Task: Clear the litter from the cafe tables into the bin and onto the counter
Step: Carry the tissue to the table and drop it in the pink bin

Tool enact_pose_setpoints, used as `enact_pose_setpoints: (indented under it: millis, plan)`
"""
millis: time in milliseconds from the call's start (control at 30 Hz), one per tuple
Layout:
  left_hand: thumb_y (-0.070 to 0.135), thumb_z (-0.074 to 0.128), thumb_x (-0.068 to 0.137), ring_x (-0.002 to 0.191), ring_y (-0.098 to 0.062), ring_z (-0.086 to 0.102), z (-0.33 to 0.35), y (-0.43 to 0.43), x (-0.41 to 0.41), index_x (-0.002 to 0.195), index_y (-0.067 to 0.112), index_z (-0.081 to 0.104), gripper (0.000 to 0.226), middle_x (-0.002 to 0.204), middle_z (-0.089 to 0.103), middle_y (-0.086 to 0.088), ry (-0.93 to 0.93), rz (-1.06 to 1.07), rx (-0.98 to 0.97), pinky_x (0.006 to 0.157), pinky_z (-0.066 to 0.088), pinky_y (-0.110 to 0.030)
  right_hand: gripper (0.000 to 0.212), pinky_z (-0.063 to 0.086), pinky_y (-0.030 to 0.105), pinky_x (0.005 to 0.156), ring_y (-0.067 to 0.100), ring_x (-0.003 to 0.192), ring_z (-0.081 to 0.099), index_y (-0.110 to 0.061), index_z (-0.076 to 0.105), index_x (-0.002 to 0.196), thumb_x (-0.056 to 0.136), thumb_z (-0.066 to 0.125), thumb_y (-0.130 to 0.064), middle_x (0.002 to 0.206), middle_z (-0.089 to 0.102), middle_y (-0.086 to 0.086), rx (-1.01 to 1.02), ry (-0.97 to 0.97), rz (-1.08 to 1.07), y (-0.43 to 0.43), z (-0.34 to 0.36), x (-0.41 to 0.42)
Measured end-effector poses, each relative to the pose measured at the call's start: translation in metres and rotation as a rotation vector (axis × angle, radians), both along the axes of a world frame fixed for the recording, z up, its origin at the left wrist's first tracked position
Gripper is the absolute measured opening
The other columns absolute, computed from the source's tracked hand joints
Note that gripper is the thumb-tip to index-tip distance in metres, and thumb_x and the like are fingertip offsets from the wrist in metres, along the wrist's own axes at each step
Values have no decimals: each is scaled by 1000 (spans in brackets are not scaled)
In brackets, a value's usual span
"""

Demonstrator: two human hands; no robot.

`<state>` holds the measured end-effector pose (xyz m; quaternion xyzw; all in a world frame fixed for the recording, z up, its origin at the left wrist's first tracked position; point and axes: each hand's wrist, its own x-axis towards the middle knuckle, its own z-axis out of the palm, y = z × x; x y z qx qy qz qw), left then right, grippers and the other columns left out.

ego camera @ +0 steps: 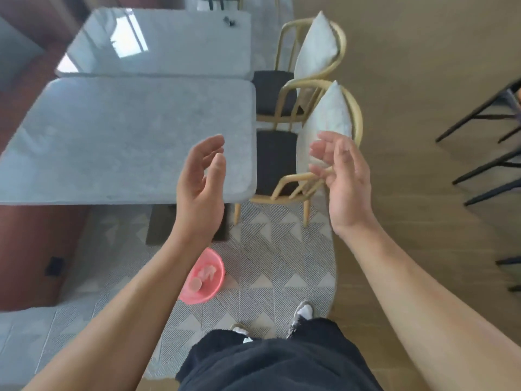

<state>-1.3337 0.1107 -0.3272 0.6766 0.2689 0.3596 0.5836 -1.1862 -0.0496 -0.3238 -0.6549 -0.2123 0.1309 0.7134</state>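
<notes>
left hand (198,182) grip released | right hand (342,176) grip released, both empty | pink bin (210,289) on rug holds litter | near worktop (112,142)

Two tables (127,142) end to end; chairs (304,153) along right side; bin (204,277) on rug (267,263) before nearer table.

Both hands hang empty and loosely curled in mid-air, the left hand (201,179) over the near table (112,136)'s right corner, the right hand (344,176) over the near chair (284,162), with an open gap between them. The near tabletop lies bare and the far table (169,43) carries only a small dark object (229,21) at its back edge. To the right, two cushioned chairs crowd the table edges, while the pink bin (205,277) sits unblocked on the rug (267,249) below the left forearm.
</notes>
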Motion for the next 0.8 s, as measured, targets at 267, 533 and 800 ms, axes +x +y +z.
enact_pose_setpoints:
  millis: [267, 533, 800]
  plan:
    - [27, 47, 105, 127, -13, 63, 50, -36, 78, 128, 22, 59, 27, 129, 65, 10, -91, -168, 47, 111, 53, -46, 38, 55, 45, 101, 17, 121, 68, -38, 72, 116, 100, 46, -60, 121, 71, -2, 72, -87, -135, -57, 42, 56]
    - [30, 45, 108, 128, -13, 64, 91, -86, 178, 125, 33, 59, 22, 133, 65, 6, -164, -235, 100, 99, 57, -31, 35, 56, 37, 98, 12, 119, 68, -43, 72, 116, 101, 47, -62, 116, 73, -11, 119, -179, -190, -114, 73, 151]
    - [28, 43, 110, 129, -14, 65, 98, -162, 312, 128, 33, 60, 26, 136, 67, 2, -209, -242, 92, 102, 57, -35, 33, 57, 47, 103, 12, 119, 67, -46, 72, 114, 101, 45, -61, 117, 72, -10, 92, -195, -207, -194, 93, 279]
